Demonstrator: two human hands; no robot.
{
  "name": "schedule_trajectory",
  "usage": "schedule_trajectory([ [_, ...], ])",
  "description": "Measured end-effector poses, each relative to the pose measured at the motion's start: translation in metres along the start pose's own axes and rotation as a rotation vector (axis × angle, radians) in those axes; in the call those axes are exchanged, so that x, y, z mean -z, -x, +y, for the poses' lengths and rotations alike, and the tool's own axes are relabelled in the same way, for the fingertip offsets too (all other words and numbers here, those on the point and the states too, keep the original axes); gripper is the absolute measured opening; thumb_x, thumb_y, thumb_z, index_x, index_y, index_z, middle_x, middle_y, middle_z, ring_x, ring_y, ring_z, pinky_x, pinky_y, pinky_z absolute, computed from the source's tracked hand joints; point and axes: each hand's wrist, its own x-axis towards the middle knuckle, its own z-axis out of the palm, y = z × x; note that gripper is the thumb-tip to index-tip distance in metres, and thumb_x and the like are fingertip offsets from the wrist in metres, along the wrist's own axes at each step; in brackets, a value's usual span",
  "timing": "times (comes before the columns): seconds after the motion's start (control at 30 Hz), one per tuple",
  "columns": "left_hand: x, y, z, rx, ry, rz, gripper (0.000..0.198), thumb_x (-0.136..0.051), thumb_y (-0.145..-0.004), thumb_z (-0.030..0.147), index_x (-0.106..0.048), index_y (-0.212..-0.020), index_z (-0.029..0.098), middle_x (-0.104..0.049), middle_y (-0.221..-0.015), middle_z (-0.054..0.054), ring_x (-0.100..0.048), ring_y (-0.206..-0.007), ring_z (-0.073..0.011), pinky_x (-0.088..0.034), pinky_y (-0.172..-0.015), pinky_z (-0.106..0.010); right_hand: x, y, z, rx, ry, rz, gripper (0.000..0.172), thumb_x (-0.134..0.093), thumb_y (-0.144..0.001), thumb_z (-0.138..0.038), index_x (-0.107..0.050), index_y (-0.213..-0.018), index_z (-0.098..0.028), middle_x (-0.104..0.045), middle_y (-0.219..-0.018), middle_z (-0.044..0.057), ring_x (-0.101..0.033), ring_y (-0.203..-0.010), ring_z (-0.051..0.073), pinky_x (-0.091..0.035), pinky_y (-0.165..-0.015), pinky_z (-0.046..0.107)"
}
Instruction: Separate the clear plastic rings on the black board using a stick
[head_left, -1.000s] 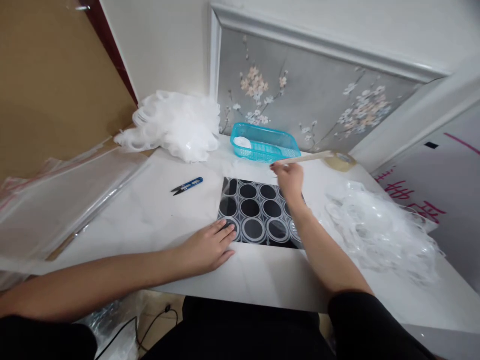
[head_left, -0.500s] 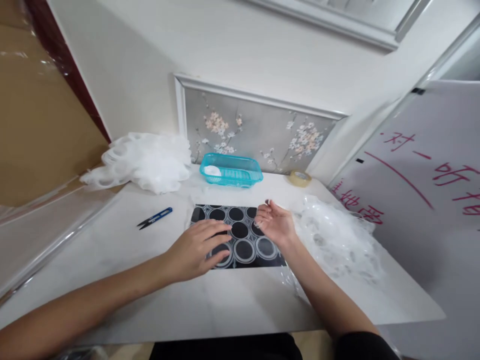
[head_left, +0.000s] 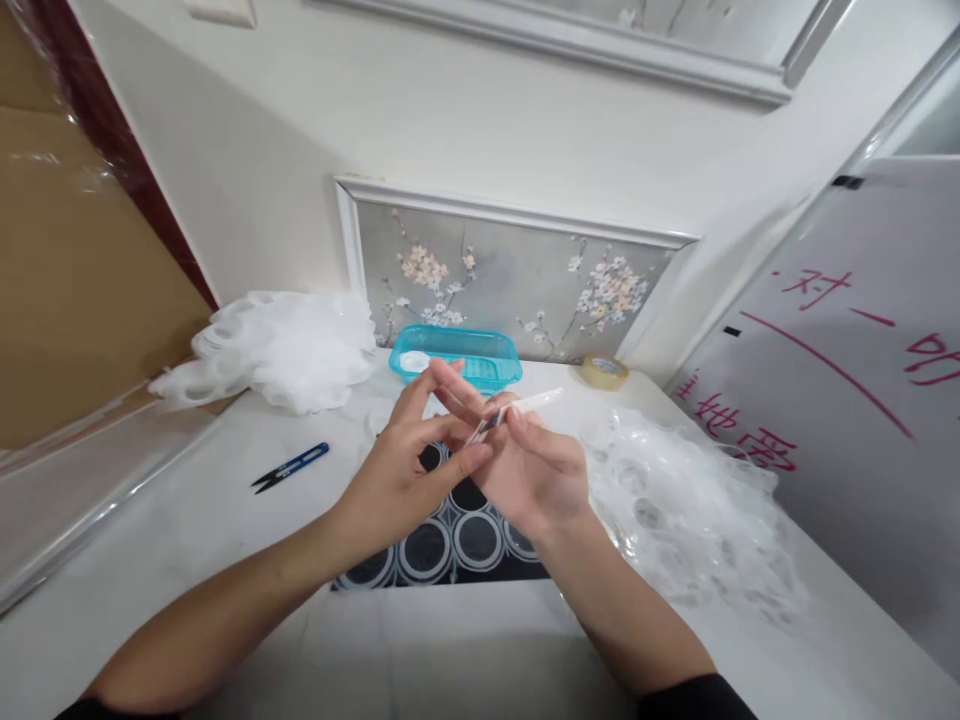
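Observation:
In the head view, my left hand (head_left: 397, 465) and my right hand (head_left: 536, 470) meet above the black mat with grey circles (head_left: 476, 540). My right thumb and fingers pinch a thin white strip (head_left: 546, 398), which sticks out to the upper right. A small dark bit shows between the fingertips; its kind is too small to make out. The left thumb and fingers close on the strip's lower end, beside the right fingertips. Behind the hands stands a turquoise plastic basket (head_left: 491, 374) with a white round piece (head_left: 415, 361) in it.
Blue thread snips (head_left: 291, 467) lie on the white table (head_left: 300, 540) at left. A heap of white ring-shaped pieces (head_left: 277, 350) is at the back left, clear plastic pieces (head_left: 697, 510) at right. A tape roll (head_left: 604, 371) sits by the wall; a whiteboard (head_left: 825, 480) stands at right.
My left hand has lifted off the mat, moved to the right hand and closed on the strip. The right hand has turned and shifted slightly left. The camera view has shifted slightly.

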Motion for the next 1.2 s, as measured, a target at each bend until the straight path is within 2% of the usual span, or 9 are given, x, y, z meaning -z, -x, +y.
schedule_trajectory([
  [0.2, 0.011, 0.01, 0.0, 0.065, 0.039, -0.032, 0.013, -0.067, -0.081, 0.041, -0.07, -0.082, 0.029, -0.025, -0.153, 0.01, -0.005, -0.145, -0.0272, -0.006, -0.117, -0.056, 0.006, 0.007, -0.02, -0.007, -0.138, 0.014, 0.016, -0.056, -0.085, -0.039, -0.071, -0.081, -0.033, -0.063, -0.122, -0.002, -0.045, -0.13, 0.019, -0.02, -0.117, 0.045],
  [0.33, 0.02, 0.007, -0.002, 0.018, 0.112, -0.199, 0.015, -0.067, -0.082, 0.039, -0.068, -0.077, 0.025, -0.026, -0.153, 0.007, -0.008, -0.145, -0.0289, -0.01, -0.115, -0.059, 0.002, 0.015, -0.036, -0.009, -0.142, -0.005, 0.018, -0.056, -0.084, -0.048, -0.07, -0.081, -0.037, -0.062, -0.123, -0.005, -0.044, -0.13, 0.019, -0.02, -0.116, 0.049],
  [0.43, 0.023, 0.006, -0.004, -0.095, 0.137, -0.24, 0.011, -0.066, -0.084, 0.034, -0.067, -0.077, 0.025, -0.028, -0.152, 0.007, -0.014, -0.144, -0.0289, -0.013, -0.115, -0.06, -0.005, 0.021, -0.038, -0.009, -0.13, -0.035, 0.016, -0.059, -0.081, -0.05, -0.069, -0.079, -0.037, -0.06, -0.125, -0.006, -0.043, -0.131, 0.018, -0.021, -0.115, 0.05],
  [0.6, 0.021, 0.01, -0.004, -0.318, -0.014, -0.222, 0.002, -0.065, -0.083, 0.025, -0.066, -0.081, 0.024, -0.029, -0.152, 0.004, -0.022, -0.142, -0.029, -0.023, -0.115, -0.055, -0.01, 0.024, -0.035, -0.007, -0.12, -0.1, 0.015, -0.062, -0.078, -0.048, -0.068, -0.075, -0.036, -0.061, -0.125, -0.006, -0.049, -0.126, 0.017, -0.032, -0.111, 0.044],
  [0.7, 0.019, 0.008, -0.004, -0.439, -0.297, -0.195, 0.01, -0.063, -0.082, 0.021, -0.067, -0.091, 0.024, -0.019, -0.155, 0.005, -0.011, -0.144, -0.0335, -0.012, -0.115, -0.059, -0.007, 0.022, -0.028, -0.008, -0.056, -0.219, 0.01, -0.067, -0.072, -0.043, -0.069, -0.071, -0.033, -0.068, -0.109, -0.006, -0.065, -0.097, 0.016, -0.049, -0.094, 0.035],
  [0.8, 0.024, 0.004, -0.006, -0.369, -0.408, -0.171, 0.027, -0.061, -0.084, 0.024, -0.065, -0.11, 0.028, -0.011, -0.157, 0.005, 0.001, -0.144, -0.0367, -0.001, -0.113, -0.063, -0.005, 0.021, -0.022, -0.033, 0.169, -0.5, 0.018, -0.067, -0.071, -0.042, -0.068, -0.062, -0.026, -0.071, -0.084, -0.003, -0.066, -0.08, 0.014, -0.051, -0.081, 0.028],
  [0.9, 0.038, 0.006, -0.006, -0.237, -0.152, -0.286, 0.038, -0.056, -0.088, 0.027, -0.057, -0.126, 0.032, -0.016, -0.157, 0.002, -0.007, -0.144, -0.0347, -0.016, -0.113, -0.061, -0.009, 0.022, -0.02, -0.082, 0.426, -0.715, 0.032, -0.059, -0.081, -0.043, -0.066, -0.059, -0.022, -0.068, -0.066, -0.001, -0.064, -0.098, 0.016, -0.046, -0.088, 0.024],
  [1.03, 0.05, 0.017, 0.005, -0.156, 0.2, -0.357, 0.038, -0.052, -0.091, 0.038, -0.055, -0.128, 0.032, -0.033, -0.15, -0.003, -0.015, -0.142, -0.032, -0.026, -0.111, -0.057, -0.018, 0.024, -0.022, -0.19, 0.563, -0.705, 0.04, -0.062, -0.082, -0.047, -0.064, -0.053, -0.018, -0.071, -0.076, 0.006, -0.062, -0.106, 0.018, -0.04, -0.099, 0.026],
  [1.2, 0.048, 0.025, 0.024, -0.115, 0.28, -0.354, 0.034, -0.05, -0.09, 0.05, -0.059, -0.12, 0.035, -0.036, -0.149, 0.0, -0.019, -0.142, -0.0289, -0.033, -0.109, -0.054, -0.013, 0.024, -0.02, -0.156, 0.698, -0.649, 0.026, -0.068, -0.078, -0.044, -0.074, -0.072, -0.019, -0.07, -0.105, 0.008, -0.056, -0.116, 0.021, -0.035, -0.106, 0.032],
])
